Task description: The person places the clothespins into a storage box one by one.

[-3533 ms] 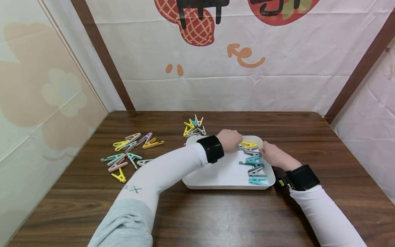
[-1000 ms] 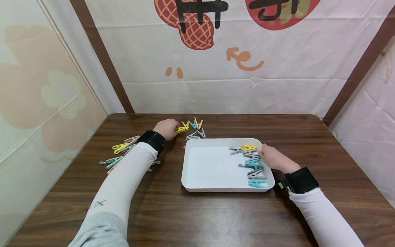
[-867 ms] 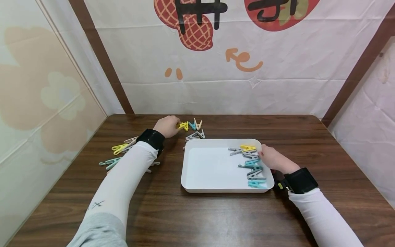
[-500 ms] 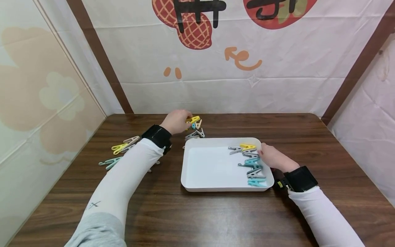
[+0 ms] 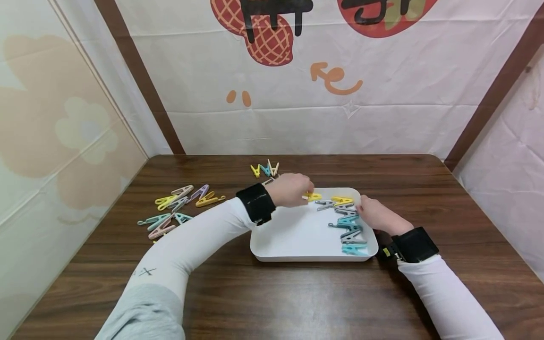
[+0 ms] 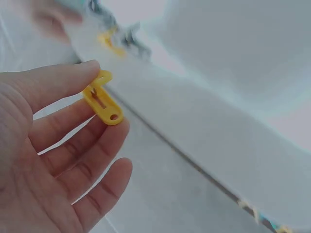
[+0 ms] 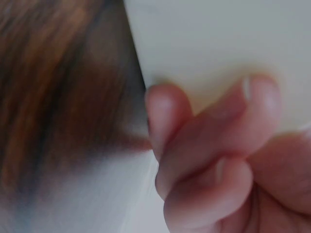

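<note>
My left hand (image 5: pixel 291 190) is over the back of the white tray (image 5: pixel 276 245), pinching a yellow clothespin (image 5: pixel 313 196). In the left wrist view the yellow clothespin (image 6: pixel 102 103) sits between thumb and fingertips, the other fingers loosely bent. At the tray's right edge my right hand (image 5: pixel 384 217) grips the rim; its curled fingers (image 7: pixel 218 126) lie against the tray wall in the right wrist view. Inside the tray, along the right side, lie a yellow clothespin (image 5: pixel 342 200), grey clothespins (image 5: pixel 353 239) and blue clothespins (image 5: pixel 354 249).
Behind the tray a small group of clothespins (image 5: pixel 266 170) stands on the brown wooden table (image 5: pixel 297 302), partly hidden by the left hand. More clothespins (image 5: pixel 178 203) in mixed colours are scattered at the left, some hidden by the left arm. A printed cloth (image 5: pixel 272 127) hangs behind.
My left hand took a yellow clothespin from the group behind the tray, lifted it and carried it rightward over the tray. The right hand stays at the tray's edge.
</note>
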Motion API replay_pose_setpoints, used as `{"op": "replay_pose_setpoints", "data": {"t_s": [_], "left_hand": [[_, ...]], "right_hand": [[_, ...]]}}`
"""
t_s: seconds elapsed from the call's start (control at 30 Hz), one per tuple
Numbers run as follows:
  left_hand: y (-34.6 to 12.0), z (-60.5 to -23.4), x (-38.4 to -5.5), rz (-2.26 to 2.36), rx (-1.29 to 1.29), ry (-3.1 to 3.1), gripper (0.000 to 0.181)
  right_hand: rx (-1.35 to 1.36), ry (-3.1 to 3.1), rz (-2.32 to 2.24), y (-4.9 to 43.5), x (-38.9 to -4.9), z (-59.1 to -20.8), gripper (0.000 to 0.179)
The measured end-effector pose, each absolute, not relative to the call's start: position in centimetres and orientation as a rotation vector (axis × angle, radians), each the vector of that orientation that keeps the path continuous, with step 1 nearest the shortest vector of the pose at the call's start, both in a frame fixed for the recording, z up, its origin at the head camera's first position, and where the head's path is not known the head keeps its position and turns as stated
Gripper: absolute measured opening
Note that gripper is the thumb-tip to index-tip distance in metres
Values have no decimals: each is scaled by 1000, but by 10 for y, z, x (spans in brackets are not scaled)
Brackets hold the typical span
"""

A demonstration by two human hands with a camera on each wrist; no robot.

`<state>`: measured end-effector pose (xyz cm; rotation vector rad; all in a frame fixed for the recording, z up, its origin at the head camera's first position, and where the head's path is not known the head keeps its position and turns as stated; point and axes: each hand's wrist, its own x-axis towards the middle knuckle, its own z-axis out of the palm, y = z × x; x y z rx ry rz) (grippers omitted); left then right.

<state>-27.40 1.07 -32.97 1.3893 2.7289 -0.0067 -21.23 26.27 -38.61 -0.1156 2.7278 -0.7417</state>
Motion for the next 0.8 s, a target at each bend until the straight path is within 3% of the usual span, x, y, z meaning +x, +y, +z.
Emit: {"op": "replay_pose_setpoints", "data": {"t_s": [0.2,0.43,0.8], "left_hand": [[37,-342,-264,-96,1386,2652,22],[57,-355,-260,-211,1467,2661,11],[77,-359,-254,-225,1378,2651,22]], "right_hand": [[-123,2721,-743,262,-212,-386,38],[-121,2727,-731,262,-213,-385,38],[-142,2721,-762,263,-212,-386,36]]}}
